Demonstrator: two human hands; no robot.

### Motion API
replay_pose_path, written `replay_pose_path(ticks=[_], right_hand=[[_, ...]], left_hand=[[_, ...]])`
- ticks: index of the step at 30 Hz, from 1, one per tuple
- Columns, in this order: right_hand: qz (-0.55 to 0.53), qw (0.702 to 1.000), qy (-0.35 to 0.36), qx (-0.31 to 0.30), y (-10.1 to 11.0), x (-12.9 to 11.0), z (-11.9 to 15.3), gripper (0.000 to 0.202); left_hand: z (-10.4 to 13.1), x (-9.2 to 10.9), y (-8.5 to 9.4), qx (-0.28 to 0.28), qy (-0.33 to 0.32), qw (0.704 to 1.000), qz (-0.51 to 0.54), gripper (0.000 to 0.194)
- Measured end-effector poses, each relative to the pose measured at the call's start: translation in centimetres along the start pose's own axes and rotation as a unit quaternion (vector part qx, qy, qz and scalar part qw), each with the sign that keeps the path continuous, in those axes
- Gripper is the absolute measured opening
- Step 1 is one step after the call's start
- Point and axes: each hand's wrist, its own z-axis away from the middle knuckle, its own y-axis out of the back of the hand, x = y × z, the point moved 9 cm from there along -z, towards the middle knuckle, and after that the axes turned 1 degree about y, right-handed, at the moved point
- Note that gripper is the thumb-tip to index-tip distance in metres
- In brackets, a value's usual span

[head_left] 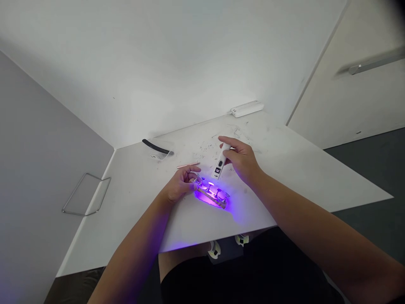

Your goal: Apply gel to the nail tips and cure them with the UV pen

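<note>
My right hand (pixel 242 159) is closed around a white handheld UV nail lamp (pixel 220 162), whose small display is lit. The lamp points down, and its purple light falls on a nail tip display stand (pixel 211 197) just below. Several small metal holders stand in a row on its base; the glare hides the detail of the tips on them. My left hand (pixel 181 185) pinches the left end of the stand. Beyond my left fingers lies a thin pink stick-like tool (pixel 187 165) on the white table (pixel 139 211).
At the back left, a black curved nail file (pixel 157 147) lies by a clear plastic packet (pixel 164 155). A white power strip (pixel 247 109) sits against the wall. Small dark specks are scattered mid-table. A wire frame (pixel 87 214) stands at the left edge.
</note>
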Motion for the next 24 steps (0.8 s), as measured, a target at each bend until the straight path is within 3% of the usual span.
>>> replay_pose_path(ticks=[24], right_hand=[[-0.006,1.0,0.019,-0.012,-0.14,0.14,-0.1,0.041]], left_hand=[[0.06,0.06,0.07,0.0,0.001,1.0,0.008,0.051]])
